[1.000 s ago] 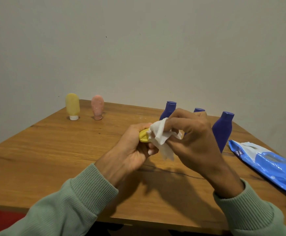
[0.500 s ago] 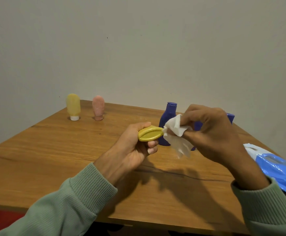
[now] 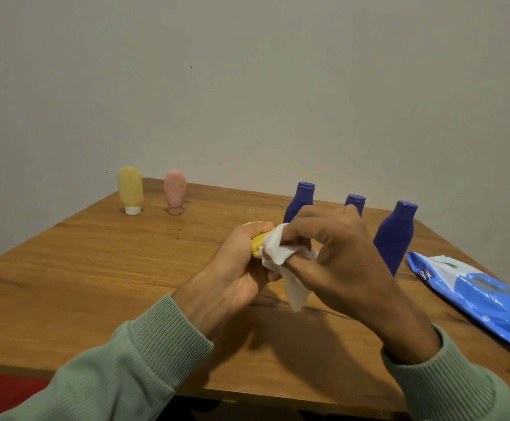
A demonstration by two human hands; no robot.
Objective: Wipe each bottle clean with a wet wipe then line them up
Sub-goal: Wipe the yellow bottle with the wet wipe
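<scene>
Left hand (image 3: 232,268) grips a small yellow bottle (image 3: 258,247) over the counter's (image 3: 95,284) middle, steadying it | right hand (image 3: 339,259) pinches a wet wipe (image 3: 281,256) against its end — mid-wipe | yellow tube (image 3: 130,189) and pink tube (image 3: 174,191) stand at the far-left corner — likely the finished line | blue bottles (image 3: 395,238) wait far right.

Dim, warm light from above throws soft shadows on the table (image 3: 95,268); edges bow slightly.
</scene>
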